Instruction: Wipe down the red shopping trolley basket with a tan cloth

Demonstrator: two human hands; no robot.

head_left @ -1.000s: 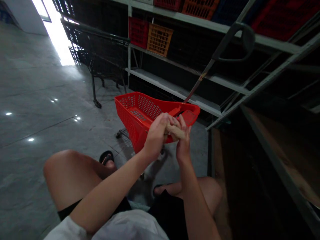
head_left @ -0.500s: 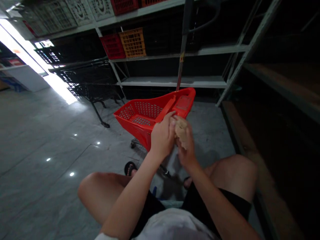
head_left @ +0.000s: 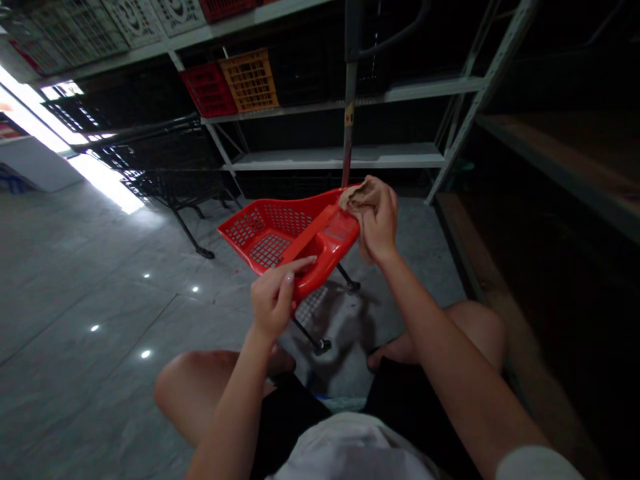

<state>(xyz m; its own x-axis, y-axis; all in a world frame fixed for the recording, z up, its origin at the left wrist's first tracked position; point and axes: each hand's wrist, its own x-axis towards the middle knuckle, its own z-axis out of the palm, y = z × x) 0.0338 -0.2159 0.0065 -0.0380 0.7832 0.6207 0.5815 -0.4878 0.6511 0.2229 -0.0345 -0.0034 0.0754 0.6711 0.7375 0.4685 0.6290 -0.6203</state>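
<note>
A red plastic shopping cart (head_left: 320,270) with a perforated basket stands on the floor before my knees. My left hand (head_left: 273,300) is closed on its near left rim, the index finger stretched over the edge and the other fingers partly hidden. At the cart's right end, my right hand (head_left: 383,223) grips a crumpled tan cloth (head_left: 357,198), pressed to the rim beside the handle pole. Part of the cloth hangs below that hand.
Behind the cart runs a metal shelf rack (head_left: 335,158) with a red crate (head_left: 209,90) and a yellow crate (head_left: 249,81). A dark metal cart (head_left: 165,167) stands left. A wooden-edged shelf (head_left: 530,143) borders the right. Grey tile floor (head_left: 100,287) lies left.
My hands, together around the cloth before, have moved apart. The left went down-left onto the cart's rim; the right carried the cloth up to the cart's right end. The cart has turned.
</note>
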